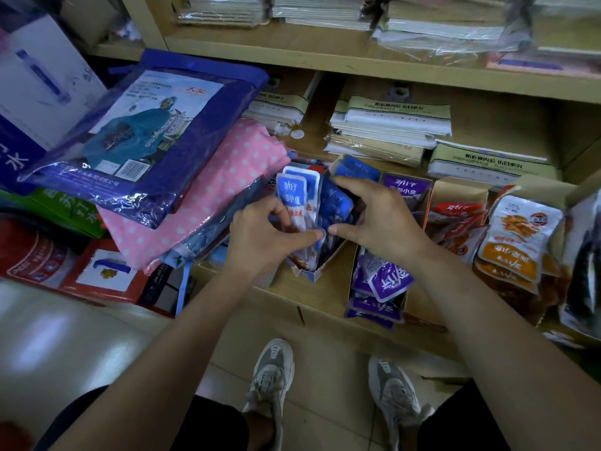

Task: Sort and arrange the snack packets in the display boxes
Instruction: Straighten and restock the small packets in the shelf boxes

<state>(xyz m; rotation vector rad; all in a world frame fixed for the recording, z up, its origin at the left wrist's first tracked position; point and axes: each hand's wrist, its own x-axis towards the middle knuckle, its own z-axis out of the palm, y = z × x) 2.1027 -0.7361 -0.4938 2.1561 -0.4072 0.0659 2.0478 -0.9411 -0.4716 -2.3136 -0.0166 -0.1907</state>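
**Q:** What is at the centre?
**A:** A bunch of blue packets (297, 196) standing on end in a small cardboard box (305, 273). The box sits on a low wooden shelf (325, 297), turned at an angle to the front edge.

**Q:** What are the hands doing?
**A:** The left hand (260, 236) pinches the front few packets between thumb and curled fingers, holding them upright. The right hand (374, 219) arches over the darker ones behind. Its thumb is at their near side and its fingers hook over the far side, so it clasps them. The two thumbs almost meet.

**Q:** What lies around the box?
**A:** Just to the right, a second box (353, 271) holds purple packets (387, 281), several of them slumped over its front. Further right are red packets (455, 219) and orange packets (517, 242). To the left, a pink spotted pack (195, 203) lies close against the blue box, with a blue raincoat pack (156, 131) on top of it. Stacks of paper (390, 125) fill the back of the shelf.

**Q:** What could go wrong from here?
**A:** The packets look slippery and loosely packed. If either hand lets go before they are wedged, they may fan out and topple, perhaps into the purple box, mixing the sorts. The light box stands near the shelf edge, so a hard push could slide or tip it towards the floor
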